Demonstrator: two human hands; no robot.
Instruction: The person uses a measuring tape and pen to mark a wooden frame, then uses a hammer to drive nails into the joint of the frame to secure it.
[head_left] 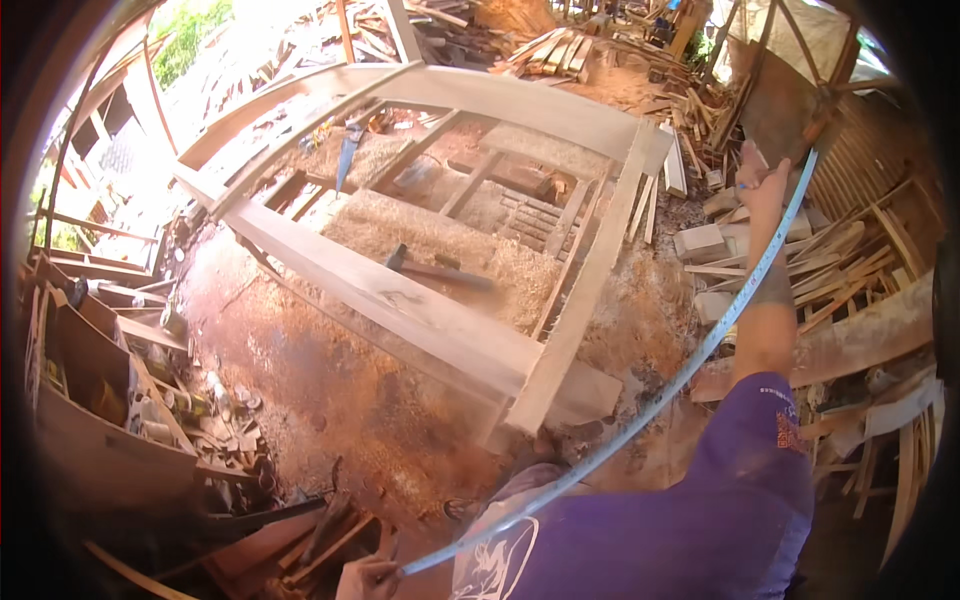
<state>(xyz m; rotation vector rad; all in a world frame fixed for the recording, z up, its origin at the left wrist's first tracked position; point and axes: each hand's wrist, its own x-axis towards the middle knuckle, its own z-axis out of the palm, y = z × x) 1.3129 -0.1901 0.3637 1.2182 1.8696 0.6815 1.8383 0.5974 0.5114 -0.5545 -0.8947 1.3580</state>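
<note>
A long pale-blue measuring tape [640,420] bows in a curve from the lower left up to the upper right. At its lower end my left hand [370,578] is closed on the tape, partly cut off by the picture's edge. My right arm, in a purple sleeve, stretches up to the right. My right hand [764,185] is beside the tape's upper end, fingers bent; its exact grip is hard to see. In front of me stands a large pale wooden frame [370,290] with crossing rails. A hammer [430,270] and a blue-bladed handsaw [346,160] lie within its outline.
Wood shavings [440,235] cover the ground under the frame. Offcuts and thin strips [850,260] are heaped on the right, and more scrap boards [560,50] lie at the back. A brown wooden box [100,420] and litter [225,410] are on the left.
</note>
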